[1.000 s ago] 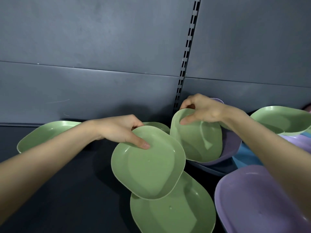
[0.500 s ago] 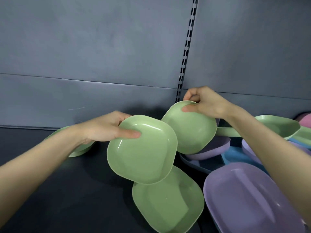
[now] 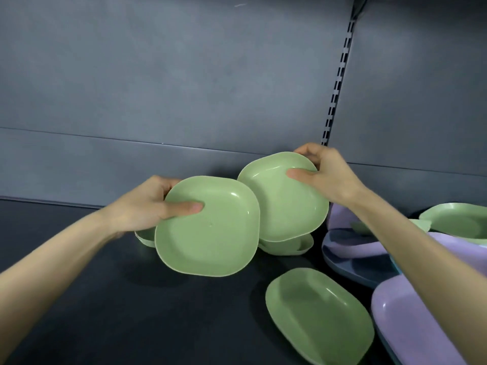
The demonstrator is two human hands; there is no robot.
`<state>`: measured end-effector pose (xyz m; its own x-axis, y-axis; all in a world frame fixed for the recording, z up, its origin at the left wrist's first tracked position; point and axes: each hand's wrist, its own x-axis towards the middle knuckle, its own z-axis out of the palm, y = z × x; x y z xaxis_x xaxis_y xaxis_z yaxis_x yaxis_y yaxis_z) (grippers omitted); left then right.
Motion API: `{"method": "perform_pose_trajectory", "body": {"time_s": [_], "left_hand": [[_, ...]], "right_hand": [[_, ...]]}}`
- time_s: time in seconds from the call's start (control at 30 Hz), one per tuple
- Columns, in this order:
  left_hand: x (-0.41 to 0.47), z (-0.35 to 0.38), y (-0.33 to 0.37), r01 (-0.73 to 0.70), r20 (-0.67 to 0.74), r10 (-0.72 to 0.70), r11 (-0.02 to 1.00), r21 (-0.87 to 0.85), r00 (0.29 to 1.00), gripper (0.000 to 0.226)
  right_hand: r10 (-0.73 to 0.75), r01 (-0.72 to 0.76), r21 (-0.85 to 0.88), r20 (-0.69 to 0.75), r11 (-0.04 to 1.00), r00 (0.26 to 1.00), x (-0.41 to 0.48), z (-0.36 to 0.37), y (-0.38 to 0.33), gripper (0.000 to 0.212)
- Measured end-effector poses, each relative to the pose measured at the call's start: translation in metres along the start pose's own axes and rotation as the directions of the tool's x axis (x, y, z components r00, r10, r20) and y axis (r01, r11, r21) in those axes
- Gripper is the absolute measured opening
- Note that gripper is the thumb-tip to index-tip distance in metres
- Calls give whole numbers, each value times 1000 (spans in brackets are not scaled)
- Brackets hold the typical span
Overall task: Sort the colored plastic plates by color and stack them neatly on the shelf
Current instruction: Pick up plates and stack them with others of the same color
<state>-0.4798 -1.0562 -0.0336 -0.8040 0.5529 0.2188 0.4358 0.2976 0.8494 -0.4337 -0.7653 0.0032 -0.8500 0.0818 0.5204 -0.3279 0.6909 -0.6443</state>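
Note:
My left hand (image 3: 147,206) grips a square green plate (image 3: 210,233) by its left rim, thumb inside, tilted toward me above the dark shelf (image 3: 79,299). My right hand (image 3: 326,175) pinches a second green plate (image 3: 279,204) at its upper right corner; its left edge sits behind the first plate. Under them, green plates (image 3: 290,246) lie on the shelf, and one more green rim (image 3: 145,237) shows below my left hand. A rectangular green plate (image 3: 316,314) lies flat at the front.
Purple plates (image 3: 411,325) and dark blue ones (image 3: 350,264) are piled at the right, with another green plate (image 3: 458,219) on top at the far right. The grey back wall (image 3: 184,88) carries a slotted upright (image 3: 337,88).
Both hands have carried their green plates leftward and closer together. The view has swung left, so the purple pile now sits at the right edge.

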Motion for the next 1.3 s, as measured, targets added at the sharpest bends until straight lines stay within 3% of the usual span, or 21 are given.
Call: {"method": "perform_pose_trajectory", "body": {"time_s": [0.4,0.6,0.97,1.3], "left_hand": [[-4,-126,-86,7,-119,14,985,174,993,19],[12,-151,-122,32,-112,-7,975,220,994,13],[75,-106,-146,-32,-86,58,961,276,995,34],[99,-75,-158,21,-7,-20,904,426,1000,38]], "right_hand": [[108,-108,7,-120,994,987,20,132,-31,20],[177,-183,-11,-201,983,963,25,158,-29,17],[230,-241,-17,-247,970,941,30,143,-10,25],[249,-258,-23,-196,966,949,40,152,12,24]]}}
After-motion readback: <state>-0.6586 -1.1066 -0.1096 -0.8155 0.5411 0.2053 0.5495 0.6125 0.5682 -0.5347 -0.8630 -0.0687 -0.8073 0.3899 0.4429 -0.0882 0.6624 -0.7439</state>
